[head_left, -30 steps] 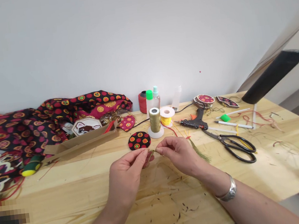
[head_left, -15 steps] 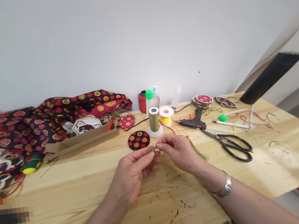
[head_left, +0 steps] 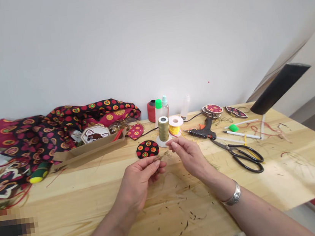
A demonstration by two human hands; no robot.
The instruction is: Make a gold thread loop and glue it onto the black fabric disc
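Observation:
My left hand [head_left: 140,179] is closed in a pinch on a small bunch of olive threads [head_left: 165,155], whose loose ends stick out to the right past the fingertips. Thumb and forefinger of my right hand [head_left: 190,155] press together just above and to the right of those ends; whatever they pinch is too fine to make out. Beyond the hands stands an olive thread spool [head_left: 164,129]. A round patch of black patterned fabric [head_left: 147,149] lies to its left. Part of an olive tassel [head_left: 212,164] shows behind my right wrist.
Black-handled scissors [head_left: 247,156] and a glue gun [head_left: 205,130] lie to the right, near a leaning black tube [head_left: 280,87]. A yellow cord spool [head_left: 175,126] stands centrally. At left are a cardboard tray [head_left: 92,151] and patterned cloth [head_left: 68,117]. Dark scraps dot the front.
My right hand has drawn away from my left, slightly up and right, leaving a gap between the fingertips. The thread ends now fan out from my left fingers. The view has shifted slightly.

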